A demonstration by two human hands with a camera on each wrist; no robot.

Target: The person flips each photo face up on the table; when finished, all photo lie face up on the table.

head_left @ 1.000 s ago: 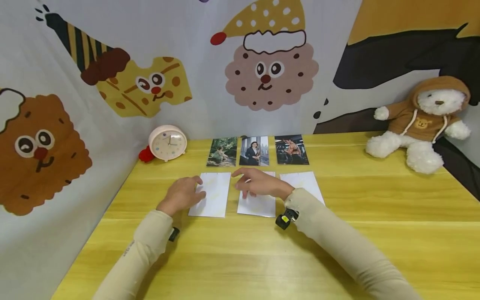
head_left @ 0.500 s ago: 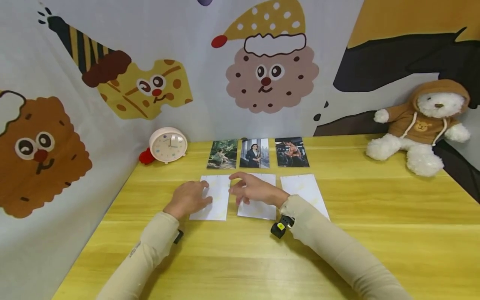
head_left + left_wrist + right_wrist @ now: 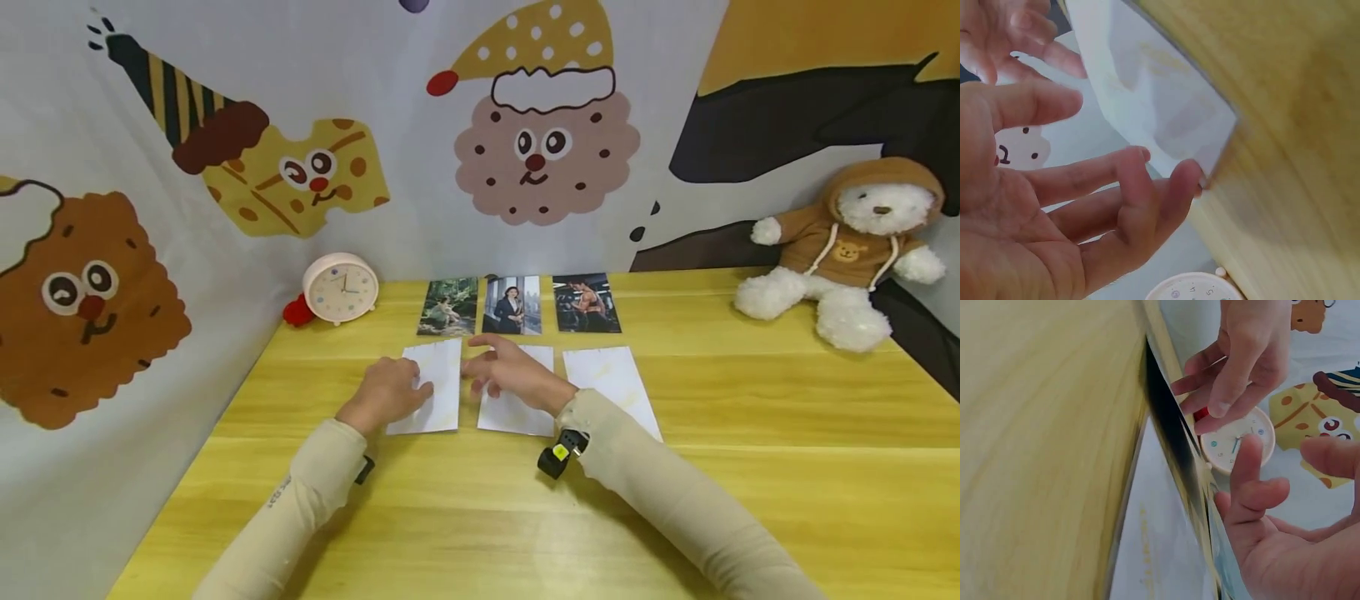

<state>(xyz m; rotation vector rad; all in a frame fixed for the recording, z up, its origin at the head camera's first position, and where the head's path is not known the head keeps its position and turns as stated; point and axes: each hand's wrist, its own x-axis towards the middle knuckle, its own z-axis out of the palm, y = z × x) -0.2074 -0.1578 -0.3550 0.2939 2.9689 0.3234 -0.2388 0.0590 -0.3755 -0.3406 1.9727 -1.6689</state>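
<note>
Three photo prints lie white side up in the near row. The left print (image 3: 438, 383) is tilted, its right edge raised off the table; its dark, glossy underside (image 3: 1169, 409) shows in the right wrist view. My left hand (image 3: 387, 390) is at its left edge, with fingertips (image 3: 1188, 178) at a corner and the thumb apart from them. From the right, my right hand (image 3: 517, 375) reaches over the middle print (image 3: 517, 412), fingertips right at the left print's raised edge and thumb away from it. The right print (image 3: 611, 375) lies beside my right forearm.
Behind them lie three picture-side-up photos: a forest scene (image 3: 447, 307), a suited person (image 3: 512, 306) and a gym scene (image 3: 587, 303). A pink alarm clock (image 3: 341, 288) stands back left beside a red object (image 3: 297, 312). A teddy bear (image 3: 843, 250) sits back right against the cartoon backdrop.
My left hand has moved right, onto the left print's edge. My right hand has shifted slightly left to its other edge. The left print's right side has risen from the table.
</note>
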